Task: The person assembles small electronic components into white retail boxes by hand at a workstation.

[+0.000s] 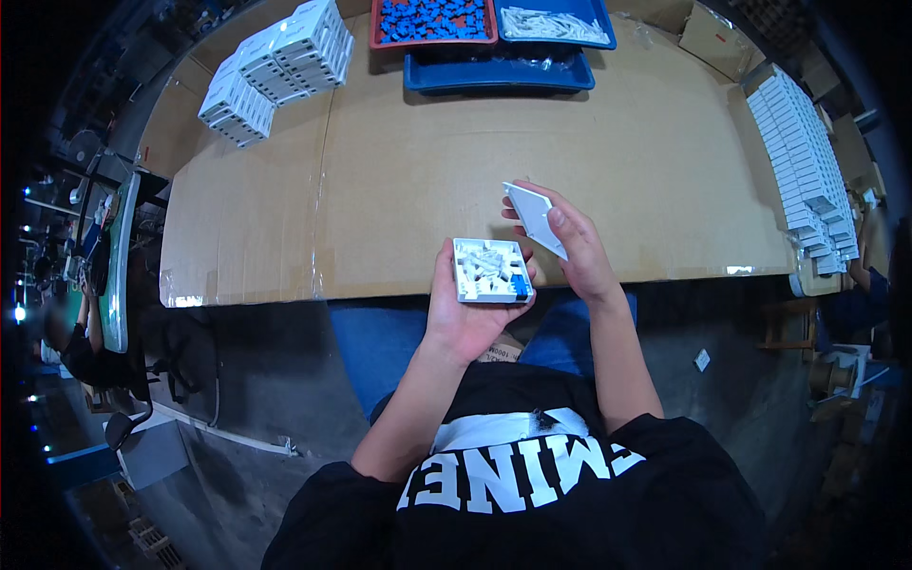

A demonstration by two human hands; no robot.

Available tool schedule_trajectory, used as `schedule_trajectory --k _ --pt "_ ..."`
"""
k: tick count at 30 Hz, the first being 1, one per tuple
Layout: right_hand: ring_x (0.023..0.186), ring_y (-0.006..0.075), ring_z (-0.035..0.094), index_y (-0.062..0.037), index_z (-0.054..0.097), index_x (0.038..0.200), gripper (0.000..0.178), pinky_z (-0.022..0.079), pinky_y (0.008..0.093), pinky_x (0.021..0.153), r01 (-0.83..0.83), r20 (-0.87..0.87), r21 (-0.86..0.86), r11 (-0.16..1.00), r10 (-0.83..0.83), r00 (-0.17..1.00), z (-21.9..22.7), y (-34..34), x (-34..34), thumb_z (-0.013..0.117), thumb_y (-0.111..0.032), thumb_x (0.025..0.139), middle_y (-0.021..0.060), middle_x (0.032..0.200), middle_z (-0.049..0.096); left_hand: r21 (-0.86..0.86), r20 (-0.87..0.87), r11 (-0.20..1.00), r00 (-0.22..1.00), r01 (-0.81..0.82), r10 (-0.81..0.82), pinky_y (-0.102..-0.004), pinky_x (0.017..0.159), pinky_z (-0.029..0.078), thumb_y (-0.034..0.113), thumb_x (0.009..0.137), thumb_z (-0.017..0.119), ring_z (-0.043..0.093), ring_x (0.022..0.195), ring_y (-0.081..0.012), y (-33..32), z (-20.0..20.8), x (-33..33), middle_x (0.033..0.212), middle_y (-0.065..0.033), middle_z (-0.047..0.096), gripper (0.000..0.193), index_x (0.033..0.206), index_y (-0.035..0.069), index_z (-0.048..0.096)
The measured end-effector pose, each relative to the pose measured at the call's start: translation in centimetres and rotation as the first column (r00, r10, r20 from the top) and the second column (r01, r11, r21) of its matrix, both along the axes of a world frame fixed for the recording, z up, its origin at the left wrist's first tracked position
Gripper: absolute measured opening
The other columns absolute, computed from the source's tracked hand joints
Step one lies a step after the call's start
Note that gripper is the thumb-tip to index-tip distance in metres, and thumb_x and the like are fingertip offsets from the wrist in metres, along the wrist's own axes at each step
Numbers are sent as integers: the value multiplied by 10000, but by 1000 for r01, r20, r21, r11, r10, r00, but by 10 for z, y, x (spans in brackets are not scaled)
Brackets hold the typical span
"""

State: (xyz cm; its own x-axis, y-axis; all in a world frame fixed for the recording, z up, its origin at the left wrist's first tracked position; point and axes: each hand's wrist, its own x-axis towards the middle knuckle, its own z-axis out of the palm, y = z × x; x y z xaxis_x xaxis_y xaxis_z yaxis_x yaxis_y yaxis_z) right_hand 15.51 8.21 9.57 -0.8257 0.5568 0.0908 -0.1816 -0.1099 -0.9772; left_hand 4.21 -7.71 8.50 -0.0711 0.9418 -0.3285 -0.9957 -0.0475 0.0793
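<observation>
My left hand (465, 318) is wrapped from below round a small square white plastic box (491, 244), just off the table's near edge. Its top side is uncovered, showing white parts inside and a blue piece (520, 284) at the near right corner. In my right hand (586, 249) is a flat white square cover (535, 217), held tilted between thumb and fingers. The cover is up and to the right of the box, apart from it.
A cardboard-covered table (408, 190) spreads before me. At its back are a red tray of blue parts (432, 21), a blue tray of white parts (554, 26) and another blue tray (499, 79) in front. White boxes are stacked at far left (285, 62) and right (801, 166).
</observation>
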Motion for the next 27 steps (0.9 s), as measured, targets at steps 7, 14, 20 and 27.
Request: schedule_trajectory --k 7,14,20,27 --pt "1101 157 637 -99 620 1433 437 523 303 932 -146 129 -12 989 146 981 -4 -10 2 596 -286 1040 92 1219 682 -109 -56 994 998 -2 -4 -566 1067 464 654 1061 285 585 1260 -356 -3 -10 7 1408 -178 579 720 1496 107 461" --pt "1193 215 639 -34 640 1395 466 492 335 1021 -204 209 164 965 168 963 -15 -12 -3 614 -260 989 127 1290 672 -120 -93 993 996 -22 11 -586 1121 434 624 1077 264 521 1353 -317 -1 -5 10 1501 -135 501 683 1524 135 431" --pt "1185 209 637 -25 652 1376 437 493 324 1017 -235 222 182 955 193 956 -19 -10 -3 608 -216 986 125 1308 666 -142 -66 989 997 -50 41 -569 1084 461 606 1087 235 544 1311 -322 3 -11 13 1462 -130 529 657 1488 139 464" --pt "1098 192 655 -52 678 1350 384 511 337 990 -282 243 99 954 252 937 -10 -14 -1 658 -209 1001 110 1211 717 -122 -91 992 996 -26 15 -563 1054 477 613 1088 219 559 1279 -321 -1 -19 14 1415 -140 554 658 1441 137 504"
